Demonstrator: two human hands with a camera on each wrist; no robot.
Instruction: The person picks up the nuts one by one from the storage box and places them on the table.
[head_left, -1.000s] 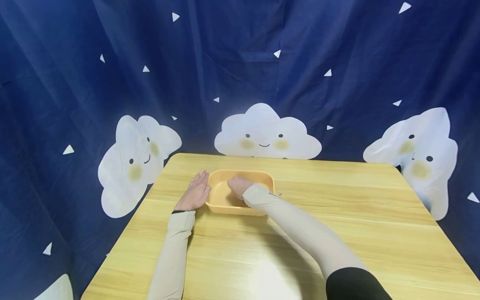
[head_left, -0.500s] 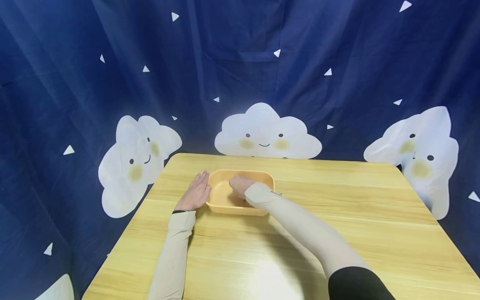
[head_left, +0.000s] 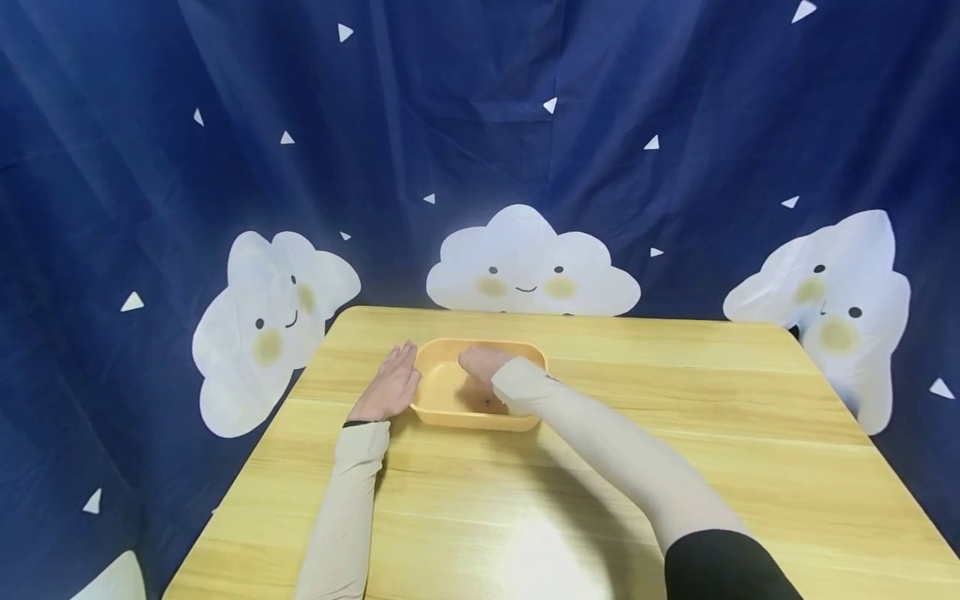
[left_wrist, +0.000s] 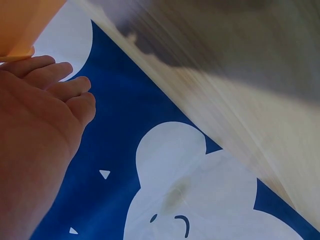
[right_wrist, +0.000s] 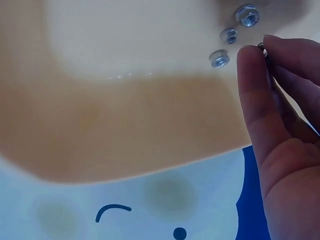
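An orange plastic basin (head_left: 480,422) stands on the table. My left hand (head_left: 390,390) rests against its left side with fingers extended; in the left wrist view the fingertips (left_wrist: 62,70) lie by the basin wall (left_wrist: 22,25). My right hand (head_left: 482,363) reaches inside the basin. In the right wrist view, thumb and forefinger of that hand (right_wrist: 287,107) pinch a small metal piece (right_wrist: 261,46), mostly hidden, probably a nut. Near the fingertips several flanged metal nuts lie on the basin floor, a larger nut (right_wrist: 247,16) and a smaller nut (right_wrist: 228,35) among them.
The wooden table (head_left: 712,433) extends around the basin, with a bright glare near its front. Behind hangs a dark blue curtain (head_left: 465,100) with white clouds and triangles. My right sleeve (head_left: 600,442) crosses over the basin's right rim.
My right hand and forearm have shifted slightly right. A small metal piece seen earlier beside the basin's right side is now hidden by the sleeve. My left hand stays put.
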